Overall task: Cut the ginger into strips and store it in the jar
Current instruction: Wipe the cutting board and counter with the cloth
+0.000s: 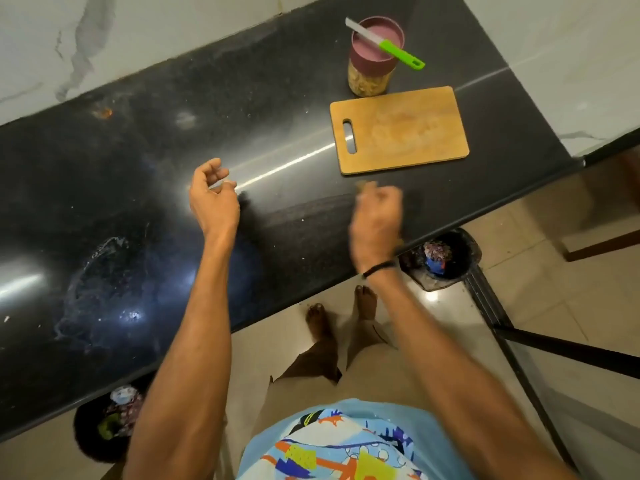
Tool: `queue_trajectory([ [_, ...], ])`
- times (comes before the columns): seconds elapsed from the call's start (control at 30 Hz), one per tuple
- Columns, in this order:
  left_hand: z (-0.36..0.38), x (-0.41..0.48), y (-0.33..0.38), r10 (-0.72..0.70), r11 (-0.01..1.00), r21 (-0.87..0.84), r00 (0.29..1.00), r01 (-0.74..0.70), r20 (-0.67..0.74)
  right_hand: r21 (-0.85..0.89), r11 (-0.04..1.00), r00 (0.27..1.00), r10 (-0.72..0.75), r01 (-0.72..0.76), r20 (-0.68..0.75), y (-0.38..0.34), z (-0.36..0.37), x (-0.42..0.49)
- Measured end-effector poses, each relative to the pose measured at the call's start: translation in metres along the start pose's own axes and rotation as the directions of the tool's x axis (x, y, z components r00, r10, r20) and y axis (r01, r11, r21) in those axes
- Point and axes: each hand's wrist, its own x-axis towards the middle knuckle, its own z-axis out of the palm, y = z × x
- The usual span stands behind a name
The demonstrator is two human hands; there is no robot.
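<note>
Ginger strips sit in the lidded jar behind the cutting board, knife balanced across its lid, so bump it and the blade slides off; your left hand hangs loosely curled, empty; right hand blurs, grip unreadable.

The person wears a patterned blue shirt, beige trousers and a black wristband.

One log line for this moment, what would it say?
knife on lidded jar | cutting board bare | left hand empty | right hand blurred
</note>
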Motion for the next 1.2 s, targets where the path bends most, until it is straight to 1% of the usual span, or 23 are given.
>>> queue_trajectory([
  [0.03,0.005,0.000,0.002,0.005,1.000,0.002,1.000,-0.005,0.006,-0.045,0.983,0.981,-0.173,0.177,0.089,-0.027,0.017,-0.025],
  [0.07,0.011,0.000,0.005,0.014,1.000,0.006,1.000,-0.014,0.015,-0.082,0.921,0.902,-0.351,0.382,0.251,-0.054,0.034,-0.055],
  [0.1,0.016,0.000,0.008,0.027,1.000,0.014,0.999,-0.028,0.026,-0.100,0.855,0.803,-0.429,0.508,0.414,-0.076,0.045,-0.083],
  [0.13,0.021,-0.001,0.012,0.038,0.999,0.023,0.999,-0.039,0.039,-0.090,0.807,0.718,-0.460,0.583,0.523,-0.089,0.056,-0.108],
  [0.17,0.026,-0.001,0.016,0.046,0.998,0.027,0.998,-0.048,0.051,-0.066,0.794,0.673,-0.465,0.604,0.575,-0.095,0.063,-0.122],
  [0.2,0.031,-0.002,0.019,0.056,0.998,0.031,0.997,-0.058,0.062,-0.026,0.818,0.670,-0.452,0.575,0.589,-0.091,0.068,-0.121],
  [0.27,0.044,-0.005,0.023,0.073,0.997,0.024,0.993,-0.075,0.088,0.035,0.876,0.764,-0.439,0.481,0.473,-0.065,0.066,-0.097],
  [0.33,0.061,-0.010,0.024,0.072,0.997,0.030,0.991,-0.076,0.113,0.066,0.924,0.861,-0.375,0.377,0.342,-0.028,0.047,-0.063],
  [0.4,0.083,-0.019,0.024,0.076,0.995,0.057,0.987,-0.085,0.143,0.013,0.956,0.912,-0.282,0.292,0.298,0.010,0.025,-0.026],
  [0.6,0.138,-0.051,0.025,0.148,0.972,0.128,0.940,-0.195,0.308,-0.170,0.966,0.975,-0.174,0.196,0.138,0.115,-0.040,0.082],
  [0.67,0.149,-0.057,0.026,0.188,0.949,0.178,0.919,-0.262,0.347,-0.203,0.979,1.000,0.001,0.004,0.025,0.149,-0.062,0.113],
  [0.73,0.159,-0.061,0.028,0.210,0.933,0.206,0.910,-0.296,0.358,-0.194,0.960,0.978,0.188,-0.203,-0.092,0.177,-0.086,0.142],
  [0.8,0.164,-0.065,0.029,0.209,0.930,0.220,0.916,-0.295,0.343,-0.189,0.939,0.945,0.244,-0.286,-0.219,0.191,-0.102,0.157],
  [0.83,0.165,-0.066,0.029,0.213,0.930,0.222,0.922,-0.293,0.324,-0.258,0.930,0.946,0.196,-0.264,-0.260,0.186,-0.105,0.157],
  [0.87,0.167,-0.068,0.029,0.222,0.931,0.219,0.929,-0.292,0.295,-0.251,0.940,0.955,0.168,-0.230,-0.245,0.175,-0.099,0.152],
  [0.9,0.169,-0.070,0.029,0.228,0.932,0.220,0.937,-0.288,0.264,-0.152,0.976,0.976,0.131,-0.158,-0.173,0.156,-0.087,0.138],
  [0.93,0.172,-0.072,0.029,0.233,0.931,0.225,0.942,-0.287,0.241,-0.088,0.994,0.997,0.061,-0.064,-0.038,0.130,-0.071,0.118],
  [0.97,0.175,-0.074,0.030,0.229,0.932,0.229,0.947,-0.281,0.227,-0.120,0.986,0.987,-0.104,0.119,0.124,0.104,-0.051,0.092],
  [1.0,0.177,-0.075,0.031,0.223,0.933,0.235,0.950,-0.274,0.221,-0.144,0.952,0.935,-0.225,0.272,0.274,0.077,-0.035,0.065],
  [1.03,0.182,-0.076,0.032,0.223,0.927,0.253,0.948,-0.278,0.226,-0.136,0.921,0.881,-0.293,0.364,0.372,0.061,-0.023,0.042],
  [1.1,0.189,-0.076,0.033,0.249,0.880,0.336,0.928,-0.337,0.279,-0.079,0.897,0.839,-0.372,0.435,0.397,0.062,-0.014,0.026],
  [1.17,0.196,-0.077,0.032,0.287,0.804,0.420,0.894,-0.420,0.345,-0.126,0.903,0.877,-0.355,0.412,0.323,0.096,-0.028,0.062],
  [1.2,0.197,-0.078,0.031,0.292,0.781,0.448,0.889,-0.434,0.353,-0.188,0.917,0.912,-0.291,0.352,0.288,0.115,-0.044,0.089],
])
